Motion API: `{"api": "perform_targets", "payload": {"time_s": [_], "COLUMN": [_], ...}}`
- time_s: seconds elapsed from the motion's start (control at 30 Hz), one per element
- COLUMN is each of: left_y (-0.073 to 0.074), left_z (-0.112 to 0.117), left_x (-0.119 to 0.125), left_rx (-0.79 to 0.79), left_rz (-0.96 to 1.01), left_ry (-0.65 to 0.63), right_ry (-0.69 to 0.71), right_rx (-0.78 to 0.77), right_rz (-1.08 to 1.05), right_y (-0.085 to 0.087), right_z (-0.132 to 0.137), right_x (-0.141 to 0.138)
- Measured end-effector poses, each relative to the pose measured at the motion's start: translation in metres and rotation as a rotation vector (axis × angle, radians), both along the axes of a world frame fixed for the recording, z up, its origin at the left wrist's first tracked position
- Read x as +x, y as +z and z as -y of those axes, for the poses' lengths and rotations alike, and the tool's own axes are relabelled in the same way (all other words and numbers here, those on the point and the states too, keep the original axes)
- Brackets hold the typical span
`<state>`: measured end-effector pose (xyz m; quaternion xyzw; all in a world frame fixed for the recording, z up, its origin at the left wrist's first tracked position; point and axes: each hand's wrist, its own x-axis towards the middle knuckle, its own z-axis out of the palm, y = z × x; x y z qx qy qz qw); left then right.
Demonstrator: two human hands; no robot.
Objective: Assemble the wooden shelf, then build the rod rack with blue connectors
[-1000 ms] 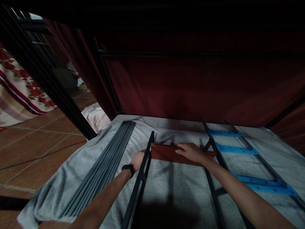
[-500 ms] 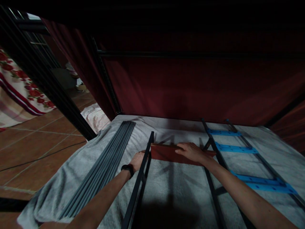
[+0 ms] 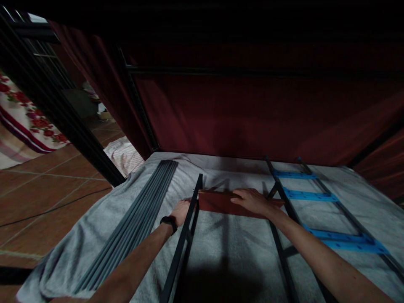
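Note:
A reddish-brown board (image 3: 217, 203) spans two sides of a dark metal frame (image 3: 180, 248) lying on a grey blanket. My right hand (image 3: 251, 200) is closed over the board's upper edge, right of its middle. At the board's left end, my left hand (image 3: 181, 211), with a black band on the wrist, is wrapped at the frame's left bar, which partly hides its fingers. A small screw-like bit sticks out of that bar just above this hand. The board's right end is partly behind my right hand and wrist.
Several grey rods (image 3: 139, 214) lie side by side at the left. On the right, a dark ladder-like frame carries blue crosspieces (image 3: 311, 195). The grey blanket (image 3: 78, 240) covers the surface, with a dark red curtain (image 3: 240, 118) behind and a black post (image 3: 78, 122) at left.
The whole view shifts very slightly. Both hands keep their places on the frame and the board, and nothing has visibly been moved or let go.

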<state>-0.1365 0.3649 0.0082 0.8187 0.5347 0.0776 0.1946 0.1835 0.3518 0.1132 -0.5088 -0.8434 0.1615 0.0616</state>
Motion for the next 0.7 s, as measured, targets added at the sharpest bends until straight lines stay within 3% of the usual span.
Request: {"api": "perform_targets", "payload": {"time_s": [0.13,0.23,0.4,0.53,0.7], "left_y": [0.000,0.007,0.037,0.061,0.074], "left_z": [0.005,0.008,0.003,0.000,0.006], "left_x": [0.003,0.005,0.006,0.015,0.023], "left_rx": [-0.031,-0.067,-0.115,-0.213,-0.314], "left_rz": [0.091,0.244,0.682,1.001,1.192], "left_ry": [0.073,0.196,0.476,0.557,0.626], "right_ry": [0.013,0.022,0.000,-0.013,-0.016], "right_rx": [0.018,0.029,0.029,0.026,0.050], "right_rz": [0.003,0.023,0.034,0.035,0.022], "right_y": [-0.002,-0.002,0.002,0.003,0.000], "right_z": [-0.001,-0.001,0.000,0.001,0.002], "right_x": [0.001,0.001,-0.001,-0.003,-0.003]}}
